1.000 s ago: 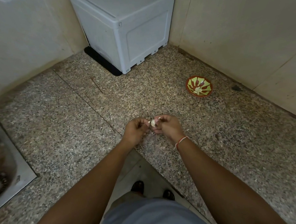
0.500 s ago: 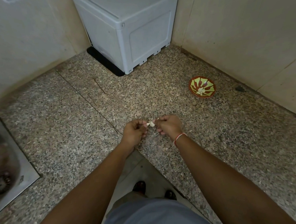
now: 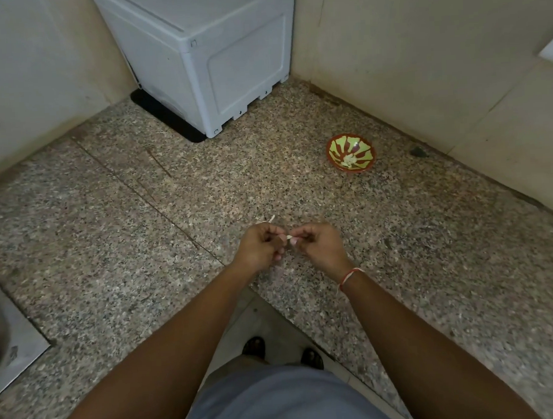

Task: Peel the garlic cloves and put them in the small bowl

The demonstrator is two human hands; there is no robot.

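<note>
— Where's the garlic clove point(image 3: 292, 238)?
— Between both hands above the counter point(image 3: 110, 250): right hand point(image 3: 319, 247) pinches it, left hand point(image 3: 262, 247) curls around a skin strip point(image 3: 269, 221).
— And the small bowl point(image 3: 350, 152)?
— Well apart, near the wall, holding peeled cloves point(image 3: 348, 160).

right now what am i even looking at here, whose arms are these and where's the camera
There is no machine here. The camera sits on a person's head and looks forward and down, so the two arms reaching into view are that person's own. The left hand and right hand meet over a speckled stone counter, pinching a small pale garlic clove between their fingertips to peel it. A thin strip of skin sticks up above the left hand. Farther right, near the wall, stands a small red and green bowl with pale pieces in it. A grey box fills the corner.
</note>
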